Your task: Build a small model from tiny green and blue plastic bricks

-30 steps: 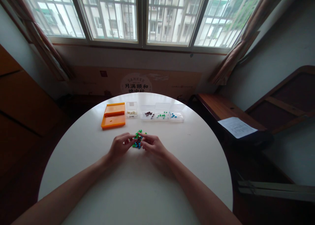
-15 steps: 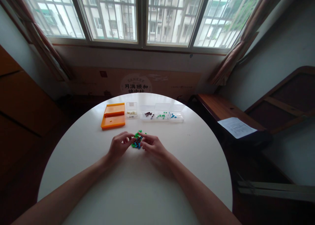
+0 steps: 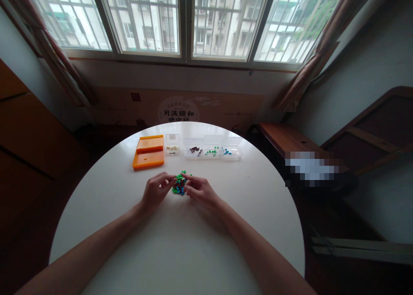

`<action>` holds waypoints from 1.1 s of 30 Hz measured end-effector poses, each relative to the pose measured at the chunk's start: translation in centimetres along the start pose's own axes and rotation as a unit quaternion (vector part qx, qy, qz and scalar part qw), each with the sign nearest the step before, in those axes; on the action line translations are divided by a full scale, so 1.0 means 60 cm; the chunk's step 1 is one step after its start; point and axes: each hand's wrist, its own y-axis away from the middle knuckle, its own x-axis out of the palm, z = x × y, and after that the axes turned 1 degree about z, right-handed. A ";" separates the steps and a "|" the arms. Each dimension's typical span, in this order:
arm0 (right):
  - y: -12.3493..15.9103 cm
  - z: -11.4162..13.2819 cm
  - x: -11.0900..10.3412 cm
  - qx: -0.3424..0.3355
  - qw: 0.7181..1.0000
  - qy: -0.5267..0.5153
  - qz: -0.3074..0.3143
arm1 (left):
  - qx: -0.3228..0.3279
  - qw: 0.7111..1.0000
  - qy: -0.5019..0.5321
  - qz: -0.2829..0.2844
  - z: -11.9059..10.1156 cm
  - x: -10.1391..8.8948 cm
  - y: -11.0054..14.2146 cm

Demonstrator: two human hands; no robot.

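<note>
A small heap of tiny green, blue and dark brown pieces [image 3: 179, 186] lies on the white round table, between my two hands. At its left edge is my left hand [image 3: 157, 187], thumb and fingers drawn together in a pinch; whatever is between the tips is too small to make out. From the right comes my right hand [image 3: 200, 188], index finger stretched over the top of the heap and thumb apart from it, the other fingers curled. That hand hides the right part of the heap.
Beyond the heap stand an orange two-level tray [image 3: 149, 159], a small clear box [image 3: 172, 139] with pale bits, and a clear lidded case [image 3: 206, 157] whose compartments hold dark brown, green and blue pieces. A wooden bench [image 3: 290, 138] stands to the right of the white table [image 3: 180, 243].
My left fingertips have shifted slightly up and away from the heap's middle, showing more of its brown and blue pieces. My right hand has hardly moved.
</note>
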 end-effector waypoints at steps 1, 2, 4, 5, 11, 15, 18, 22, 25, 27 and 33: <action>0.000 0.001 0.000 0.000 1.000 0.000 0.001 | -0.006 1.000 -0.002 0.001 0.000 0.000 0.000; 0.000 0.002 0.000 0.001 1.000 0.001 0.003 | -0.014 1.000 -0.003 0.002 0.000 0.000 0.000; 0.001 0.005 0.001 0.002 1.000 0.002 0.003 | -0.027 1.000 -0.005 0.003 -0.001 0.000 0.000; 0.001 0.005 0.001 0.003 1.000 0.002 0.003 | -0.032 0.999 -0.006 0.003 -0.002 -0.001 0.000; 0.001 0.007 0.002 0.004 1.000 0.003 0.005 | -0.034 0.999 -0.014 -0.010 -0.009 -0.002 -0.002; 0.002 0.008 0.003 0.004 1.000 0.008 0.010 | -0.033 0.999 -0.021 -0.031 -0.012 -0.003 -0.004; 0.002 0.006 0.003 0.003 1.000 0.009 0.010 | -0.033 0.999 -0.016 -0.025 -0.011 -0.003 -0.004; 0.001 0.002 0.002 -0.001 1.000 0.008 0.009 | -0.034 0.999 -0.003 0.003 -0.010 -0.002 -0.003; 0.001 0.001 0.002 -0.002 1.000 0.008 0.008 | -0.038 0.999 -0.003 0.019 -0.008 -0.001 -0.003; 0.001 0.002 0.002 0.000 1.000 0.010 0.007 | -0.043 0.999 -0.004 0.026 -0.008 -0.001 -0.002; 0.001 0.002 0.002 -0.006 1.000 0.016 0.011 | -0.052 0.998 -0.011 0.020 -0.010 0.000 -0.003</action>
